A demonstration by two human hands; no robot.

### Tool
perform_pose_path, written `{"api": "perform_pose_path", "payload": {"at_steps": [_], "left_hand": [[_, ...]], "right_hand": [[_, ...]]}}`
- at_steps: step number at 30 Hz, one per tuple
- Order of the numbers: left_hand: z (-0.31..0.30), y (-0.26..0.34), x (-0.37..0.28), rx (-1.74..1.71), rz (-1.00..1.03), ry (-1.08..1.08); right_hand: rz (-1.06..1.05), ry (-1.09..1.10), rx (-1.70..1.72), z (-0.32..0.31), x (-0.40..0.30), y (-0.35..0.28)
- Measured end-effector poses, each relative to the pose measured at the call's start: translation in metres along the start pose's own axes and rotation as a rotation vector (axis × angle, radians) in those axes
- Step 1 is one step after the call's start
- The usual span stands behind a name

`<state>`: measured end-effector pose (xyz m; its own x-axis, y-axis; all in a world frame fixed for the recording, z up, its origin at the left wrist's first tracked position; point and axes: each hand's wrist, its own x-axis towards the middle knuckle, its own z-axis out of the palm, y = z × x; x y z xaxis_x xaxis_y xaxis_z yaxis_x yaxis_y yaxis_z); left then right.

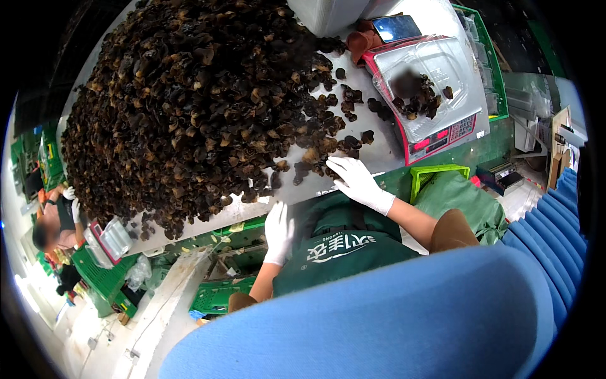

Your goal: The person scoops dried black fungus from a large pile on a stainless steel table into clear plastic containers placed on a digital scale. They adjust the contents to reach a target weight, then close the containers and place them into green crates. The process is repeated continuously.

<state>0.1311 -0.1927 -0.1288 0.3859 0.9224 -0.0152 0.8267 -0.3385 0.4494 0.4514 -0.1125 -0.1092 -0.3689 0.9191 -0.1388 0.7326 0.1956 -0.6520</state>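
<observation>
A large heap of dark brown wood ear mushrooms [199, 104] covers much of a metal table [378, 142]. My right hand [355, 180], in a white glove, reaches over the table's near edge, its fingertips beside loose mushrooms at the heap's right side. Lower and to the left, my gloved left hand [279, 232] is raised at the table edge with its fingers apart and nothing in it. A red electronic scale [442, 142] stands at the right. On its metal pan lies a clear plastic clamshell container [450, 61], holding a small portion of mushrooms [421, 102].
A smartphone [396, 28] lies behind the scale. Green crates [497, 76] stand right of the table, and a green sack [461, 203] lies below. At the far left a co-worker [59, 227] in white gloves works near another scale [106, 241]. Green crates [222, 296] sit under the table.
</observation>
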Motion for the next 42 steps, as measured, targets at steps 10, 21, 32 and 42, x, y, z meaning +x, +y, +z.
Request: {"api": "perform_pose_path", "payload": {"at_steps": [10,21,32,42], "left_hand": [[-0.038,-0.006,0.013,-0.019,-0.120,-0.035],[0.005,0.000,0.004,0.037,-0.050,-0.023],[0.020,-0.020,0.002,0.134,-0.164,-0.135],[-0.007,-0.022,-0.114,0.066,-0.338,0.015]], "right_hand": [[-0.093,0.147,-0.218,-0.022,0.060,0.027],[0.415,-0.228,1.242,-0.064,0.055,0.030],[0.115,-0.503,1.098,-0.019,0.078,-0.081],[-0.205,-0.057,0.060,-0.012,0.053,-0.007]]}}
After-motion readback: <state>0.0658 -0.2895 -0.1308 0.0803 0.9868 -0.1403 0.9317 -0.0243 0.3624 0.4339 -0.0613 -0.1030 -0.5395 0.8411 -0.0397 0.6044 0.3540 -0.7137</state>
